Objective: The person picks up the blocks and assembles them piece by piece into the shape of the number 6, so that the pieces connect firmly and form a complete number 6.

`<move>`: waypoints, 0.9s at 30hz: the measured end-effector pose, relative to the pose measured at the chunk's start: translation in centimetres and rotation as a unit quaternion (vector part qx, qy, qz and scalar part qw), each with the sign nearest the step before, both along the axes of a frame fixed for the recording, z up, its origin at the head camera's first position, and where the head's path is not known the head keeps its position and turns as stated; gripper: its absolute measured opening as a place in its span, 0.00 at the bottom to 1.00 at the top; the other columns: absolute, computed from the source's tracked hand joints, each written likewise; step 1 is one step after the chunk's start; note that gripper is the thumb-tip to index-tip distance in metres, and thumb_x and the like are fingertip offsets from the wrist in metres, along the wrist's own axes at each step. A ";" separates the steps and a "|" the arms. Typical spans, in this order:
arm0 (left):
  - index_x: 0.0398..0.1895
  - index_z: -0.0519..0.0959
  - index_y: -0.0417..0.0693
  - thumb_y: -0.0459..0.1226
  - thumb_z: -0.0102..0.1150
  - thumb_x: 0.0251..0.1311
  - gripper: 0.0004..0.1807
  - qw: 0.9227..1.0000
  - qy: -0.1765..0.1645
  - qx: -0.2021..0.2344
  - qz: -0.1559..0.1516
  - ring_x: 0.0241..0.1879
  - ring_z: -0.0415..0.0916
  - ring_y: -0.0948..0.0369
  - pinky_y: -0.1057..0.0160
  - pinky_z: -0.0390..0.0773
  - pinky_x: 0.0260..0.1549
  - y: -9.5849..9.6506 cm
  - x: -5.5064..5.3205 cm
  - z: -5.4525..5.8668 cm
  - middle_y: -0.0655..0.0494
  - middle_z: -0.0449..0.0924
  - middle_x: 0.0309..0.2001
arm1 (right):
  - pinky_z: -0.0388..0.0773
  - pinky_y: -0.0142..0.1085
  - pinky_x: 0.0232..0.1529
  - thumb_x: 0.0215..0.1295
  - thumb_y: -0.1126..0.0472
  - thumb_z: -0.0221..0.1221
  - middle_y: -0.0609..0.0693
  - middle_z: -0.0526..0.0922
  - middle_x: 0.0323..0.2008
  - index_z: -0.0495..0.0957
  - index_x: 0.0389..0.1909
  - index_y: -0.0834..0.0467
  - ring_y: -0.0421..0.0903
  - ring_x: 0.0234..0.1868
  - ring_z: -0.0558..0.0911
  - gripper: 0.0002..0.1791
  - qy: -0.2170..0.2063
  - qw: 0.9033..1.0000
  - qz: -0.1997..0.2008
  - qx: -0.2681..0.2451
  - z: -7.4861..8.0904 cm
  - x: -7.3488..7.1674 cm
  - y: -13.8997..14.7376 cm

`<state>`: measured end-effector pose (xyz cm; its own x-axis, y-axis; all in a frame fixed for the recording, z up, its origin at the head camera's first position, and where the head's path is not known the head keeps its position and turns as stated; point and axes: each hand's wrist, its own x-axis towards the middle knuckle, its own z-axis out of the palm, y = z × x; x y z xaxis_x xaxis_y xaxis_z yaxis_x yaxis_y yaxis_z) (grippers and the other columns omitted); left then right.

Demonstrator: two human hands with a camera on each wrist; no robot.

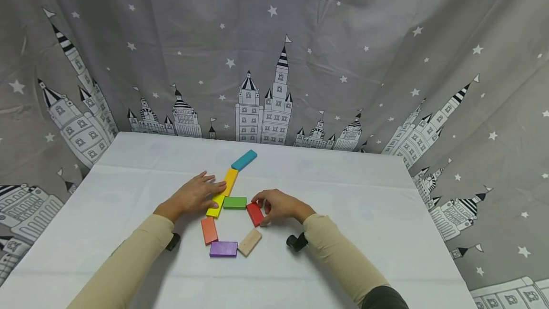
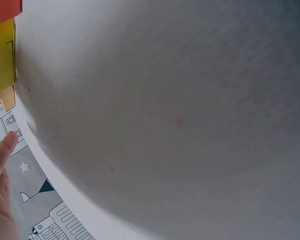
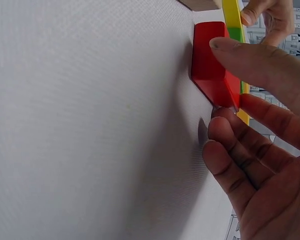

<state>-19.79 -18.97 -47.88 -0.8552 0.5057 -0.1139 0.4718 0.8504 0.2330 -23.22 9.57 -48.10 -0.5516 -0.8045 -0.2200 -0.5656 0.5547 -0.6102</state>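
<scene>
In the head view my right hand [image 1: 279,205] pinches a red block [image 1: 255,214], thumb at its near end and a finger at the far end. My left hand [image 1: 193,196] rests with extended fingers on two yellow blocks: a finger touches the amber-yellow block [image 1: 231,180], and the thumb touches the bright yellow block [image 1: 214,207]. Between the hands lies a green block [image 1: 235,203], close to the red one. The right wrist view shows the thumb on the red block [image 3: 208,55]; the other fingers curl near the cloth.
A blue block [image 1: 244,160] continues the line at the far end. Nearer are an orange block [image 1: 209,231], a purple block [image 1: 223,249] and a plain wooden block [image 1: 249,242], forming a loop. A white cloth [image 1: 343,180] covers the table; a grey castle-print curtain [image 1: 326,27] hangs behind.
</scene>
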 end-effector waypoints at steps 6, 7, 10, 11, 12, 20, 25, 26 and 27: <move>0.67 0.69 0.44 0.50 0.63 0.57 0.36 1.000 -0.005 0.002 0.004 0.68 0.59 0.40 0.40 0.44 0.69 0.0 0.0 -0.1 0.48 0.70 0.65 | 0.72 0.24 0.30 0.50 0.62 0.73 0.45 0.76 0.37 0.75 0.57 0.59 0.36 0.30 0.73 0.31 -0.008 1.000 -0.002 -0.002 0.2 0.3 0.0; 0.67 0.69 0.44 0.50 0.63 0.57 0.36 1.000 -0.005 0.002 0.005 0.68 0.59 0.40 0.40 0.44 0.69 0.0 0.0 -0.1 0.48 0.70 0.65 | 0.72 0.24 0.30 0.50 0.62 0.73 0.45 0.76 0.37 0.75 0.57 0.59 0.36 0.30 0.73 0.31 -0.009 1.000 -0.003 -0.002 0.2 0.3 0.0; 0.67 0.69 0.44 0.50 0.63 0.57 0.36 1.000 -0.009 0.002 0.008 0.68 0.58 0.40 0.40 0.44 0.69 0.0 0.0 -0.1 0.48 0.70 0.65 | 0.72 0.24 0.30 0.50 0.62 0.73 0.45 0.76 0.37 0.75 0.57 0.59 0.36 0.30 0.73 0.31 -0.013 1.000 -0.005 -0.003 0.3 0.4 0.0; 0.67 0.69 0.45 0.50 0.63 0.57 0.36 1.000 -0.009 0.002 0.008 0.68 0.58 0.40 0.40 0.44 0.69 0.0 0.0 -0.1 0.48 0.70 0.65 | 0.72 0.24 0.30 0.50 0.62 0.73 0.45 0.76 0.37 0.75 0.57 0.59 0.36 0.30 0.73 0.31 -0.014 1.000 -0.006 -0.003 0.3 0.4 0.0; 0.67 0.69 0.45 0.50 0.63 0.57 0.36 1.000 -0.010 0.002 0.009 0.68 0.58 0.40 0.40 0.43 0.69 0.0 0.0 -0.1 0.48 0.70 0.65 | 0.72 0.24 0.30 0.50 0.62 0.73 0.45 0.76 0.37 0.75 0.57 0.59 0.36 0.30 0.73 0.31 -0.014 1.000 -0.006 -0.003 0.3 0.4 0.0; 0.66 0.70 0.44 0.50 0.63 0.57 0.36 1.000 -0.007 0.008 0.008 0.68 0.58 0.40 0.40 0.44 0.69 0.0 -0.1 -0.1 0.48 0.71 0.65 | 0.70 0.24 0.29 0.50 0.62 0.73 0.47 0.77 0.36 0.75 0.56 0.60 0.37 0.29 0.72 0.31 -0.003 1.000 0.002 -0.008 0.5 0.5 0.0; 0.66 0.70 0.44 0.50 0.63 0.56 0.36 1.000 -0.005 0.010 0.007 0.68 0.59 0.40 0.40 0.44 0.69 0.0 0.0 0.0 0.48 0.71 0.65 | 0.70 0.24 0.29 0.49 0.62 0.74 0.47 0.77 0.36 0.75 0.55 0.60 0.37 0.29 0.72 0.31 -0.002 1.000 0.003 -0.012 0.5 0.5 0.0; 0.66 0.70 0.44 0.50 0.64 0.56 0.36 1.000 -0.004 0.010 0.007 0.68 0.59 0.40 0.40 0.44 0.69 0.0 0.0 0.0 0.48 0.71 0.65 | 0.70 0.24 0.29 0.49 0.62 0.74 0.47 0.77 0.35 0.75 0.55 0.60 0.37 0.29 0.72 0.30 -0.004 1.000 0.001 -0.013 0.4 0.6 0.0; 0.66 0.70 0.44 0.50 0.64 0.56 0.36 1.000 -0.003 0.010 0.007 0.68 0.59 0.40 0.40 0.44 0.69 0.0 0.0 0.0 0.48 0.71 0.65 | 0.70 0.24 0.29 0.49 0.62 0.74 0.47 0.77 0.35 0.76 0.55 0.60 0.37 0.29 0.72 0.30 -0.006 1.000 0.000 -0.014 0.4 0.6 0.0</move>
<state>-19.77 -18.98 -47.90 -0.8614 0.4960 -0.1094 0.4584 0.8519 0.2531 -22.65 9.55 -47.68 -0.5496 -0.8100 -0.2046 -0.5578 0.5381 -0.6319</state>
